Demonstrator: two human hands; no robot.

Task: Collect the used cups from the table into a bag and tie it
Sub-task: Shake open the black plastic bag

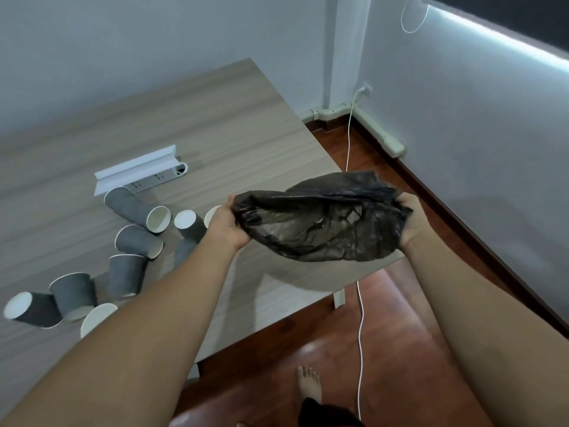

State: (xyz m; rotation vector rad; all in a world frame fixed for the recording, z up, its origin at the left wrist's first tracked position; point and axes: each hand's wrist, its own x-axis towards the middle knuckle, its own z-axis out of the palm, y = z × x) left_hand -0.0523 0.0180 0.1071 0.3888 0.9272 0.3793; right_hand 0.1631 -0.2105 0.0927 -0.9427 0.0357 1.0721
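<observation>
While both hands hold it stretched above the table corner: the bag is black, thin and crumpled, its mouth not yet clearly open.
Left hand: fingers curled round the bag's left end, thumb on top, film bunched inside the grip.
Right hand: fingers clamped on the bag's right end, fingertips hidden in the folds.
Step in hand: opening the bag, as I judge it; no cup is inside yet.
How to do it well: find the rim between the fingertips, rub the two layers apart, then pull outward gently so the thin film does not tear.
Cups: grey paper ones, white inside, scattered on the table to the outside of the left fingers; several lie on their sides, some stand rim down, and one is partly hidden behind the left wrist.
Next move, likely: keep one hand on the rim and free the other for the nearest cup.
Risk: the left forearm is close above the cups and could knock them off the edge.
Nearby: a white power strip beyond the cups.
</observation>
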